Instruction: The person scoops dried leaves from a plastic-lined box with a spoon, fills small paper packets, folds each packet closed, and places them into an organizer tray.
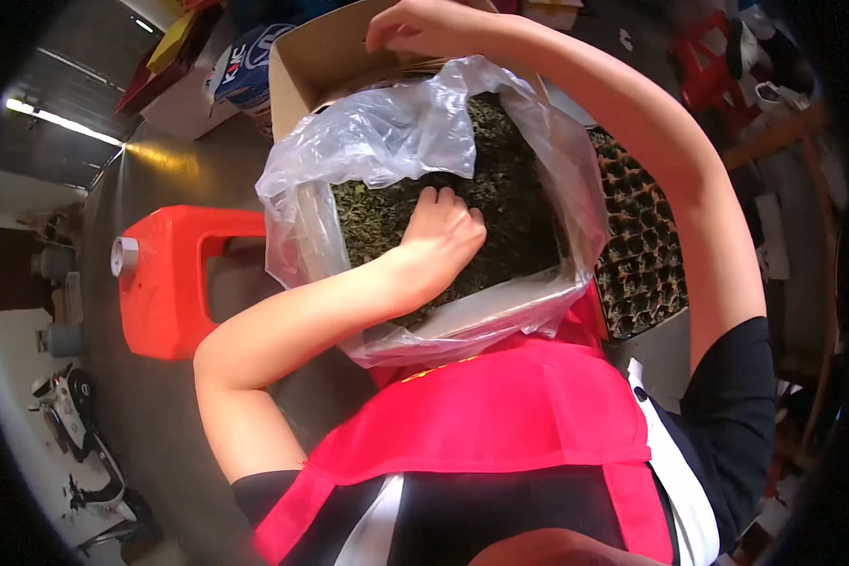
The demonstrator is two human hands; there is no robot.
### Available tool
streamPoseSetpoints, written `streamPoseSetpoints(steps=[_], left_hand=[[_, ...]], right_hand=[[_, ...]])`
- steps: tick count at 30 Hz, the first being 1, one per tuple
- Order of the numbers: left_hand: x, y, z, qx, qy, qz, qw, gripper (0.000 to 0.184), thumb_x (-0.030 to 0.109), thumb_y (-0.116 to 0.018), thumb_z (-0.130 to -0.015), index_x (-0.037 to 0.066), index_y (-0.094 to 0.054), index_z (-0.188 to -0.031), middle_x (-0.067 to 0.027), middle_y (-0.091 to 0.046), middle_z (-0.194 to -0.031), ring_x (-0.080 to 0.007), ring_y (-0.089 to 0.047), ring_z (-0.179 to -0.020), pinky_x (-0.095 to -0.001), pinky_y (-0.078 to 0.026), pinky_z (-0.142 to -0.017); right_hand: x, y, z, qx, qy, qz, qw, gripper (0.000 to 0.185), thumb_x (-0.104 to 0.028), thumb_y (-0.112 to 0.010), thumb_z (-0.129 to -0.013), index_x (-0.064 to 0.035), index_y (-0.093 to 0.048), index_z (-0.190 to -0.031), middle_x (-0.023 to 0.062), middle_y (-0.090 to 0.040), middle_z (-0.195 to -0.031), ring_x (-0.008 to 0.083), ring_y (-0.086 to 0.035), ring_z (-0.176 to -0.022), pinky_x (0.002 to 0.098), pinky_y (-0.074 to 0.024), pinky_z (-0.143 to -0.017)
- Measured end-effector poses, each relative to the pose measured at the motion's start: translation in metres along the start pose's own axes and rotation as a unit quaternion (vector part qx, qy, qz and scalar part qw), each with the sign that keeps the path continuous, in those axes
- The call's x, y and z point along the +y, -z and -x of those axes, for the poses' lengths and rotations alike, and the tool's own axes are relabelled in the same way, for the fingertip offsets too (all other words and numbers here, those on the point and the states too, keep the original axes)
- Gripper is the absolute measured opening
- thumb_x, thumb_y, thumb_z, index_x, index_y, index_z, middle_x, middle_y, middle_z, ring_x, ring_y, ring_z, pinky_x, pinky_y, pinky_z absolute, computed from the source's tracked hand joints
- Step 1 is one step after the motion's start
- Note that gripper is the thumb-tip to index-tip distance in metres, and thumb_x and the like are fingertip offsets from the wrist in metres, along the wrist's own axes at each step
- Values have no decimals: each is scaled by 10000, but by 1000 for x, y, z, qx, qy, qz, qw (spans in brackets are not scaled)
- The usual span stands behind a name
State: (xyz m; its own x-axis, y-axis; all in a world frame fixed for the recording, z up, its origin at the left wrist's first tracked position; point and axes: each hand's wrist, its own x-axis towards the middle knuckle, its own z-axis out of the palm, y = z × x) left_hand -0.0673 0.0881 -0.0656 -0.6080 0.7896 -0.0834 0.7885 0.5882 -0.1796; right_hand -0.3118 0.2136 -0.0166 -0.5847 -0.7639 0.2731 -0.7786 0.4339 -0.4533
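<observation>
A cardboard box [302,71] in front of me is lined with a clear plastic bag [377,132]. Dark green dried leaves [509,179] fill the bag. My left hand [446,234] is down on the leaves, its fingers curled into them and the fingertips hidden. Up at the far side of the box, my right hand [420,26] is loosely bent with fingers apart. It hovers near the box flap, and I see nothing in it.
A red plastic jug [165,283] with a pale cap stands left of the box. On the right lies a tray with rows of brown cells [637,245]. A blue and white sack [245,71] sits behind. A scooter [90,443] is at far left, a red stool [703,61] at far right.
</observation>
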Motion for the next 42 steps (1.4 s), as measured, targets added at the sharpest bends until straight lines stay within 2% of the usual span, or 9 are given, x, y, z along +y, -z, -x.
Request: streamPoseSetpoints(steps=[3,6,11,18,25,32,35,41,42], left_hand=[[-1,-5,4,127,-5,10,992,91,129,-622,-821,67,-660,-874,-78,-633,-778,-246,-614,-799,-369,-456,-751],[-4,4,6,167,-2,52,985,131,123,-612,-823,53,-651,-927,-91,-625,-796,-239,-644,-810,-360,-481,-738],[-1,8,14,177,5,68,982,145,122,-611,-824,49,-646,-945,-97,-623,-801,-244,-661,-790,-360,-498,-742],[0,7,20,166,5,75,983,152,118,-609,-793,45,-646,-921,-108,-630,-799,-251,-662,-805,-355,-497,-771],[0,10,18,166,3,76,983,177,118,-594,-809,36,-658,-952,-115,-639,-815,-256,-655,-819,-356,-493,-798],[0,8,17,154,3,85,984,177,118,-594,-811,38,-658,-955,-111,-639,-818,-251,-653,-819,-358,-494,-800],[0,9,18,147,5,89,985,163,117,-597,-809,39,-651,-941,-113,-639,-817,-252,-656,-820,-357,-493,-802],[-3,14,22,150,8,69,986,129,121,-609,-805,52,-628,-912,-104,-627,-814,-250,-635,-833,-362,-478,-784],[-3,15,24,155,9,74,985,121,120,-609,-805,55,-623,-906,-100,-621,-812,-247,-625,-833,-364,-474,-777]], right_hand=[[-9,-15,-31,-217,10,32,976,507,-62,-666,-828,-53,-589,-1330,148,-644,-1305,328,-590,-1247,411,-449,-1066],[-10,-44,-45,-174,55,70,981,498,-70,-672,-786,-35,-604,-1278,163,-687,-1192,357,-648,-1104,435,-493,-983],[-2,-70,-59,-193,68,35,978,471,-205,-724,-857,-85,-604,-1295,157,-675,-1234,354,-630,-1156,444,-484,-1012],[-5,-85,-65,-171,31,-37,984,511,-206,-713,-861,-118,-573,-1345,151,-674,-1242,312,-639,-1168,423,-493,-1008],[8,-82,-80,-67,42,-39,996,343,-163,-644,-927,-94,-661,-1263,148,-689,-1229,304,-668,-1105,412,-501,-998],[39,-103,-110,142,-4,83,986,413,-114,-645,-853,-138,-670,-1264,177,-722,-1120,388,-667,-1053,481,-525,-941],[21,-96,-98,132,-23,93,987,416,-75,-623,-851,-127,-634,-1264,179,-703,-1131,390,-668,-1049,483,-540,-898],[2,-65,-83,178,107,55,977,388,-12,-619,-831,-122,-581,-1201,153,-627,-1152,412,-675,-940,482,-558,-807],[6,-49,-79,226,217,42,949,347,45,-611,-832,-90,-612,-1152,146,-640,-1072,358,-686,-891,411,-571,-768]])
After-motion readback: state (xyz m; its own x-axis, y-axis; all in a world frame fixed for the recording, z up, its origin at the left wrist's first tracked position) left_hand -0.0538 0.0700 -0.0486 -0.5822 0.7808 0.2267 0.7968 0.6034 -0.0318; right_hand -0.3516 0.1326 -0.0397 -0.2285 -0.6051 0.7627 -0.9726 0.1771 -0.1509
